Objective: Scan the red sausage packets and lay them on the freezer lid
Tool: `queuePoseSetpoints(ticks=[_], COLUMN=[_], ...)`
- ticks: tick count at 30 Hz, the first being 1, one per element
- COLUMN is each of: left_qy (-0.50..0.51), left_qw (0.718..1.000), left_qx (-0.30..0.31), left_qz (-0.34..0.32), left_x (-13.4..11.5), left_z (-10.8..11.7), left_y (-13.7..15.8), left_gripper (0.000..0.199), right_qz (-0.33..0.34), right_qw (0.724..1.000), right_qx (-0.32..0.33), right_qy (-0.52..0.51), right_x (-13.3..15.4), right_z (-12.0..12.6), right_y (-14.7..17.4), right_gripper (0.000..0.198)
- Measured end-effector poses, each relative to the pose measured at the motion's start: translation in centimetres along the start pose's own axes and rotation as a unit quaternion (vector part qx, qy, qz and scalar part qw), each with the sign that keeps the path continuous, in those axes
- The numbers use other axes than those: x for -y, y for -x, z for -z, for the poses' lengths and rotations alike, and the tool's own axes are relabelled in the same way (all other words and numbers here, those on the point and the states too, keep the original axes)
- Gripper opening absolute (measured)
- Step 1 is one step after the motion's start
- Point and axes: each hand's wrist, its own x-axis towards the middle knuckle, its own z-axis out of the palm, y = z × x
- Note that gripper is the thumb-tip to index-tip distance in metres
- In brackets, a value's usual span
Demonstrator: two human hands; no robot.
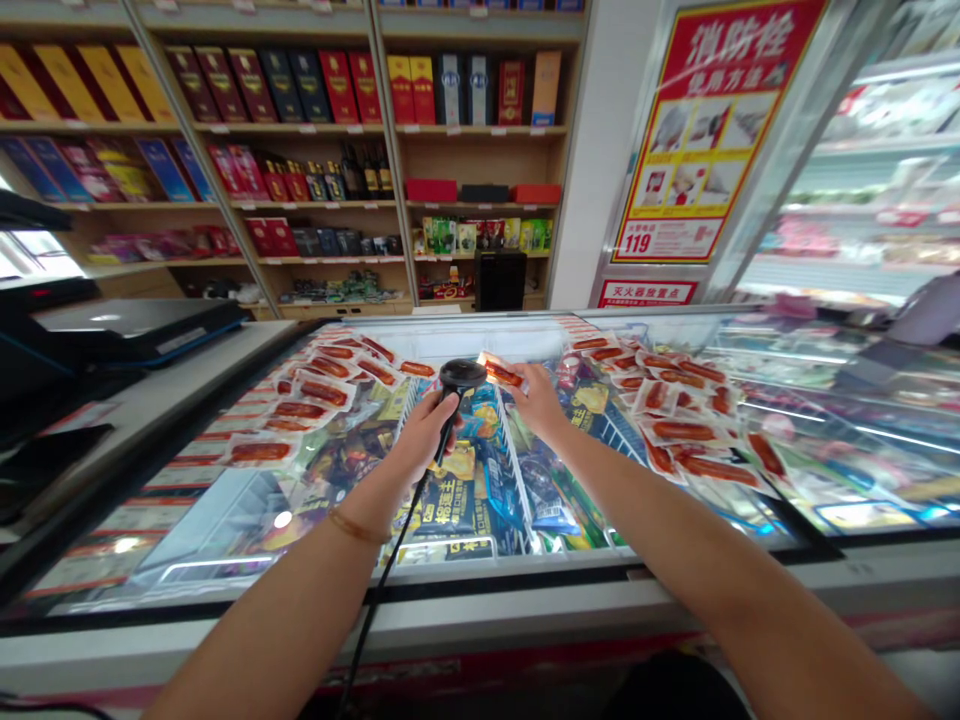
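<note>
My left hand (429, 432) is wrapped round the handle of a black barcode scanner (463, 374), whose cord hangs down toward me. Just right of the scanner head, my right hand (537, 400) pinches a packaged sausage (501, 372) in clear wrapping. A bright light falls on the near end of that pack. Under both hands lies the glass top of a chest freezer (450, 578). A loose pile of packaged sausages (322, 390) rests on the glass at left, and another pile of packaged sausages (682, 430) rests at right.
Through the glass show wire baskets (517, 470) with colourful frozen packs. A dark device with a flat metal top (142, 325) stands at far left. Behind the freezer are shelves (300, 205) of boxes and bottles, a red poster (720, 130), and a lit display case (862, 200) at right.
</note>
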Motion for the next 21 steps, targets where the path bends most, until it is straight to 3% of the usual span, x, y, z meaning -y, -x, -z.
queuePoseSetpoints(ticks=[10,15,21], left_qy=[-0.016,-0.023,-0.052], left_qw=[1.000,0.999,0.994], left_qx=[0.015,0.030,0.079], left_qz=[-0.001,-0.038,-0.056], left_x=[0.3,-0.7,-1.1], left_z=[0.2,0.9,1.1], left_y=[-0.2,0.0,0.4], left_gripper=[0.045,0.044,0.042], right_qz=[0.024,0.025,0.033], right_qw=[1.000,0.999,0.998], right_qx=[0.000,-0.006,-0.002], right_qy=[0.011,0.033,0.052], right_x=[0.4,0.8,1.4], right_z=[0.2,0.6,0.9], right_y=[0.0,0.0,0.1], right_gripper=[0.028,0.033,0.033])
